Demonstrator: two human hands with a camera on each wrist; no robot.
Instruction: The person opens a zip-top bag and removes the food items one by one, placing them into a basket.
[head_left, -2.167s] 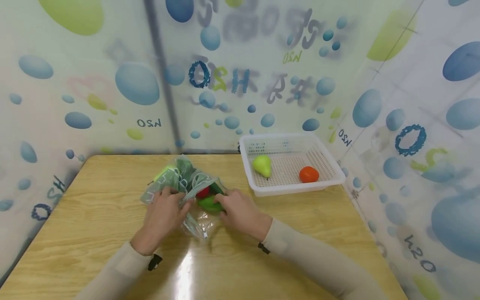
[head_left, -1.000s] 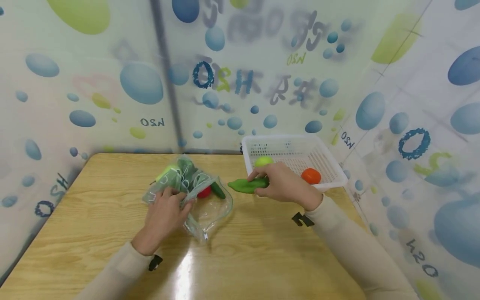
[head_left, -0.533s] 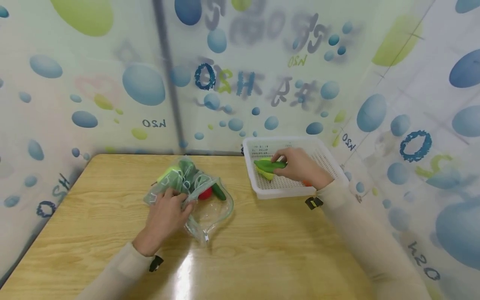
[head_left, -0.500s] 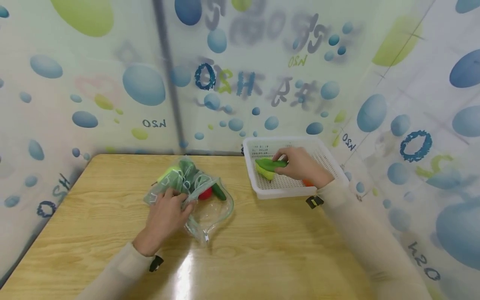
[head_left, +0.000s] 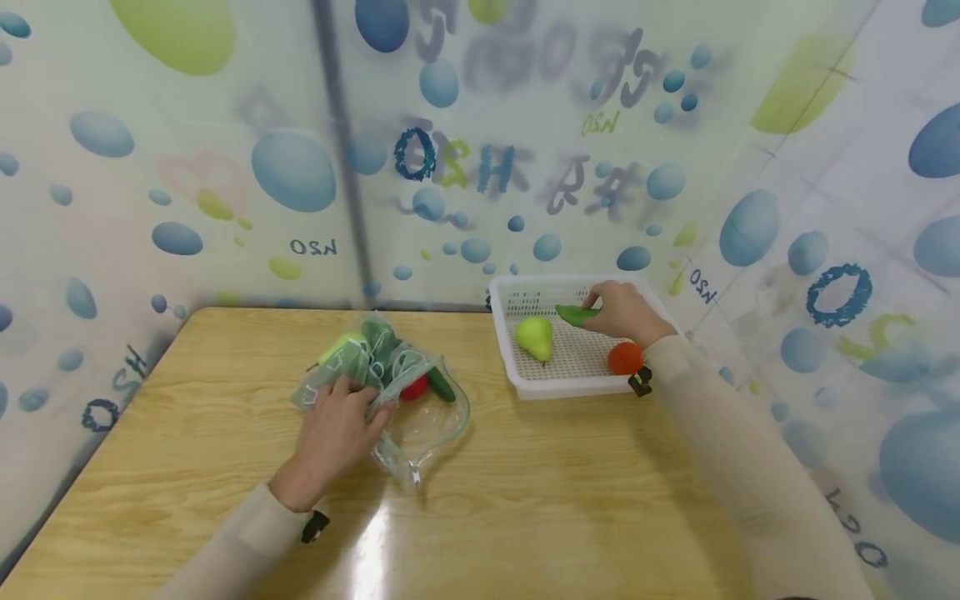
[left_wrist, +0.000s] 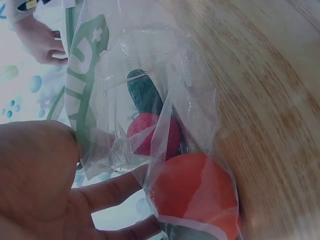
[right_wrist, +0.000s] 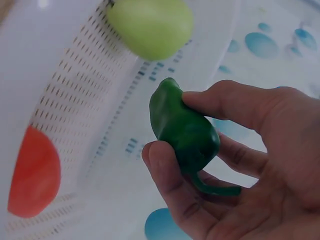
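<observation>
My right hand (head_left: 624,312) pinches a green pepper (right_wrist: 182,127) between thumb and fingers, over the back of the white plastic basket (head_left: 573,387). The pepper's curved stem points back toward the palm in the right wrist view. Inside the basket sit a green pear (head_left: 535,337) and an orange-red tomato-like piece (head_left: 625,358). My left hand (head_left: 337,433) grips the rim of a clear zip bag (head_left: 431,425) with green print. A red round piece (left_wrist: 150,135), a dark green cucumber-like piece (left_wrist: 145,92) and an orange round piece (left_wrist: 195,195) show through its plastic.
The bag and basket both stand on a wooden table (head_left: 525,500), the bag on the left and the basket at the back right. A yellow-green piece (head_left: 341,346) shows at the bag's far left side. A patterned wall (head_left: 450,233) rises behind the table.
My right hand has taken the green pepper out of the bag and carried it right, past the pear, to the back of the basket. My left hand has stayed at the bag.
</observation>
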